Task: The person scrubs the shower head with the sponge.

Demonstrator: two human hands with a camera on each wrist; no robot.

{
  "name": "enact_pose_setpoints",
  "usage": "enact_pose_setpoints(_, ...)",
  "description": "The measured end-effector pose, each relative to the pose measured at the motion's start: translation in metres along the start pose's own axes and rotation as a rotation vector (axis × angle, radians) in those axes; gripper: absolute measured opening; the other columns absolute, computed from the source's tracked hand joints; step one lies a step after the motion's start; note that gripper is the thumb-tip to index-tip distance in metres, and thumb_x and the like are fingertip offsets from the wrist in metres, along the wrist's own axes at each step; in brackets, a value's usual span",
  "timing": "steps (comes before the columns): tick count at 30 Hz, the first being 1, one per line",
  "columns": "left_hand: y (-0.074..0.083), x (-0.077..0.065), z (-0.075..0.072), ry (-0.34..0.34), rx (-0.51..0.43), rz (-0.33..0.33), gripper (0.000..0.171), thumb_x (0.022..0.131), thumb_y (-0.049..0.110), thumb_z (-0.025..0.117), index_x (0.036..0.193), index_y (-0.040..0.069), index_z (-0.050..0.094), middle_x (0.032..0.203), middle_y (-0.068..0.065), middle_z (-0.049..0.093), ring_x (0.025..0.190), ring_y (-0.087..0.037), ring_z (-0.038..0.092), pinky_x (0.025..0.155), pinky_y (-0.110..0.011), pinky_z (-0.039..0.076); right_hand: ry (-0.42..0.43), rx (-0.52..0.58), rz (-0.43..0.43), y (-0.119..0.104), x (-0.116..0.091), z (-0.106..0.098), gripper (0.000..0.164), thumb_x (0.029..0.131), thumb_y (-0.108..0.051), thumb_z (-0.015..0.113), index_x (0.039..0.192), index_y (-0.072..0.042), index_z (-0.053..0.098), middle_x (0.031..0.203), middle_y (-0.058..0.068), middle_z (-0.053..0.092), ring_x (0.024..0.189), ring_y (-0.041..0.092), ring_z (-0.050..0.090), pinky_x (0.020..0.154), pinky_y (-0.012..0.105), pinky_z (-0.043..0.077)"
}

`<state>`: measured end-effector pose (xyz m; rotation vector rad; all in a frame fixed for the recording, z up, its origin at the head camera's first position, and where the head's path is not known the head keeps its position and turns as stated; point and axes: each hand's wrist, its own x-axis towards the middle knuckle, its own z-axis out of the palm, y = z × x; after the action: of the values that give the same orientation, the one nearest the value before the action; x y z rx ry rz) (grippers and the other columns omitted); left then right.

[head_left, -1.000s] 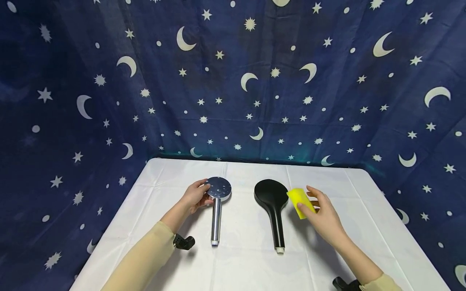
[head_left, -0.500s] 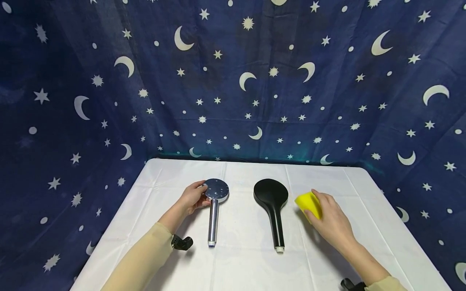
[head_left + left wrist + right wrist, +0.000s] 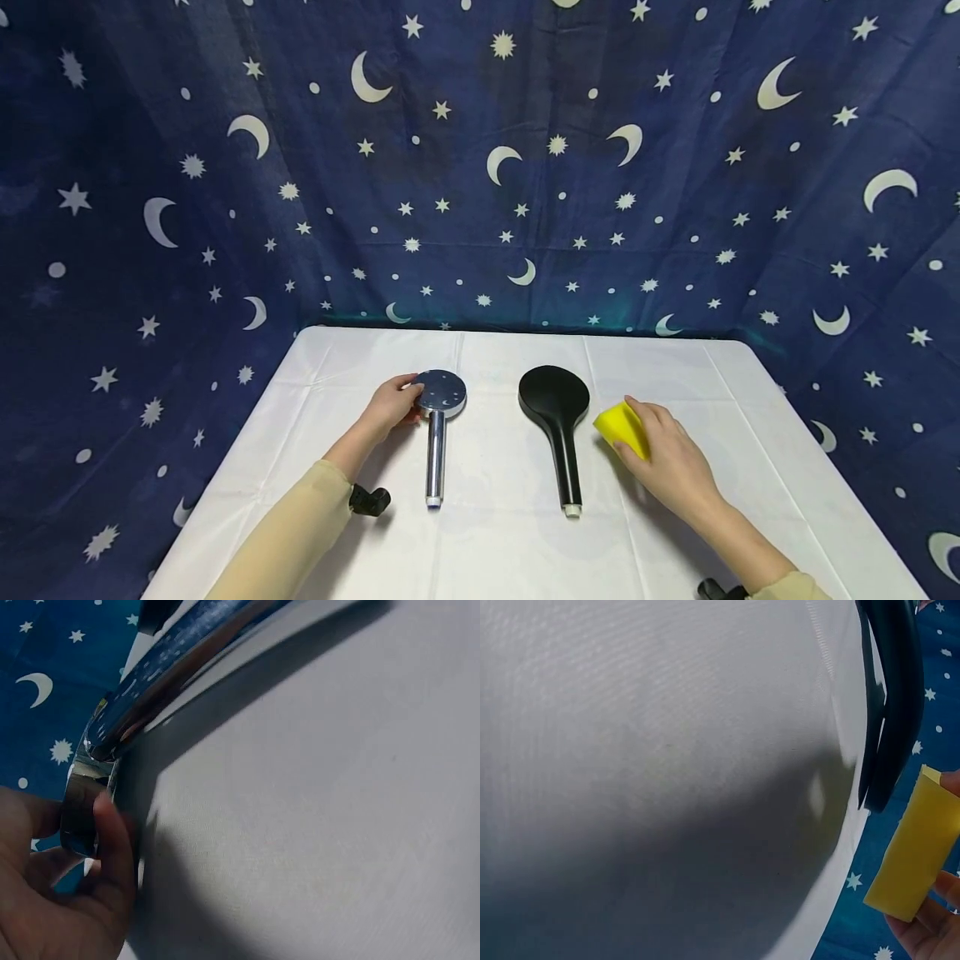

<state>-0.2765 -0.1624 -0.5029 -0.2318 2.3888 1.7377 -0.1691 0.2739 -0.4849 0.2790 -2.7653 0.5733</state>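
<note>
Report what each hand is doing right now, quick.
Left hand: closed, gripping the chrome shower head by its round end.
Right hand: closed, holding the yellow sponge.

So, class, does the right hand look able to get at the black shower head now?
Probably yes: the black shower head is close by, and only the yellow sponge in the right hand sits between them. To grip it, the hand would likely have to put that down first.
</note>
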Motion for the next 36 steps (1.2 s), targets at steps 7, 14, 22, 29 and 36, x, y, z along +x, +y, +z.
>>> enact_pose_setpoints(7, 0.001, 0.000, -0.002, 0.090, 0.325, 0.056, 0.052, 0.102, 0.023, 0.049, 0.150, 0.001, 0.049, 0.127, -0.029, 0.056, 0.089, -0.028, 0.058, 0.067, -0.034, 0.051, -0.012, -0.010, 0.004, -0.001, -0.003, 0.000, 0.074, 0.088, -0.023, 0.079, 0.152, -0.007, 0.046, 0.136, 0.023, 0.052, 0.114, 0.041, 0.056, 0.087, 0.059, 0.050)
enact_pose_setpoints(14, 0.011, -0.006, -0.009, 0.231, 0.404, 0.138, 0.056, 0.105, 0.033, 0.047, 0.152, 0.001, 0.045, 0.136, -0.026, 0.050, 0.117, -0.039, 0.056, 0.098, -0.053, 0.048, -0.010, -0.016, -0.006, 0.005, -0.005, -0.005, 0.076, 0.088, -0.024, 0.080, 0.153, -0.007, 0.045, 0.137, 0.024, 0.052, 0.113, 0.041, 0.056, 0.086, 0.060, 0.051)
enact_pose_setpoints(22, 0.043, -0.030, 0.008, 0.216, 0.197, 0.322, 0.050, 0.104, 0.028, 0.053, 0.150, 0.008, 0.050, 0.132, -0.016, 0.054, 0.114, -0.032, 0.058, 0.094, -0.047, 0.050, 0.018, -0.016, -0.006, 0.010, -0.006, -0.014, 0.077, 0.087, -0.024, 0.081, 0.153, -0.008, 0.045, 0.136, 0.024, 0.052, 0.112, 0.043, 0.056, 0.083, 0.060, 0.050)
enact_pose_setpoints(29, 0.059, -0.056, 0.038, 0.043, 0.049, 0.318, 0.049, 0.104, 0.024, 0.057, 0.150, 0.007, 0.049, 0.135, -0.014, 0.057, 0.127, -0.031, 0.055, 0.104, -0.047, 0.048, 0.023, -0.019, -0.005, 0.011, -0.006, -0.016, 0.077, 0.088, -0.025, 0.081, 0.154, -0.008, 0.044, 0.136, 0.025, 0.052, 0.113, 0.043, 0.055, 0.083, 0.060, 0.050)
enact_pose_setpoints(36, 0.062, -0.073, 0.066, -0.150, -0.186, 0.169, 0.051, 0.105, 0.021, 0.057, 0.151, 0.002, 0.046, 0.136, -0.018, 0.054, 0.123, -0.034, 0.058, 0.099, -0.046, 0.053, 0.042, -0.017, -0.015, 0.014, -0.007, -0.018, 0.077, 0.087, -0.023, 0.081, 0.153, -0.007, 0.045, 0.135, 0.025, 0.053, 0.114, 0.044, 0.056, 0.085, 0.061, 0.049)
